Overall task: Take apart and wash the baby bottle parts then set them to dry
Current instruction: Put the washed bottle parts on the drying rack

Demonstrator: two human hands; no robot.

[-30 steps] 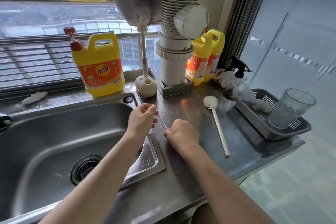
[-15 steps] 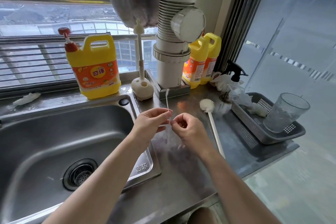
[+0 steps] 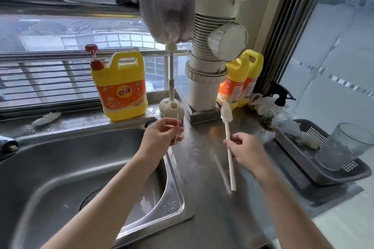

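My left hand [image 3: 160, 137] pinches a thin white straw brush [image 3: 176, 131] upright over the sink's right rim. My right hand [image 3: 245, 150] grips the handle of a white sponge-headed bottle brush [image 3: 226, 114] and holds it tilted above the steel counter [image 3: 212, 198], head up. A white brush stand [image 3: 171, 108] with a tall brush in it stands behind the left hand. At the right, a clear bottle body [image 3: 344, 145] leans in the grey drying basket [image 3: 299, 159].
The steel sink [image 3: 60, 178] with its drain fills the left. A yellow detergent jug [image 3: 120, 87] stands behind it; two more yellow bottles [image 3: 240, 83] and a black-topped spray bottle [image 3: 280, 97] sit at the back right. A white drainpipe [image 3: 212, 52] rises behind the counter.
Both hands lifted the thin straw brush off the counter. My right hand then let go of it and picked up the sponge brush that lay on the counter.
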